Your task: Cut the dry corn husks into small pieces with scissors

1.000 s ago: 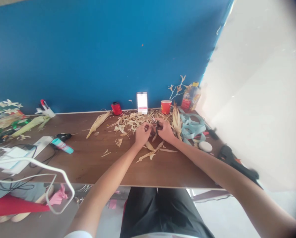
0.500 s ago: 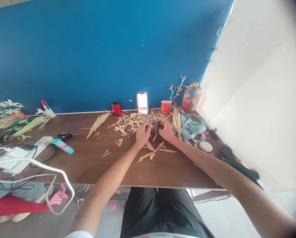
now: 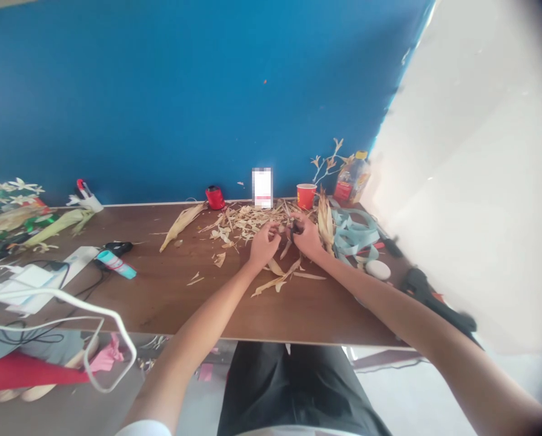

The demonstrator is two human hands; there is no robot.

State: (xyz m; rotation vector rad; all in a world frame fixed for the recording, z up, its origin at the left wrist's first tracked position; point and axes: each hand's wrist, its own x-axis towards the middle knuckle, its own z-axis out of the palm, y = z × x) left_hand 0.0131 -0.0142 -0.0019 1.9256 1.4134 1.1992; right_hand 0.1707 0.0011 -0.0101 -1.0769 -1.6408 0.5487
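On table, two hands, one red cup

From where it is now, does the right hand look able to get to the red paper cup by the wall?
Probably yes. The right hand works just in front of the red paper cup, with only loose dry husk scraps lying between them on the table.

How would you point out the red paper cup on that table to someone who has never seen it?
Follow the brown table to its far edge, where it meets the blue wall. The cup stands there, just beyond the right hand and the pile of dry husks. Unlike the red spool further left, it is open-topped with a white rim and a yellow mark.
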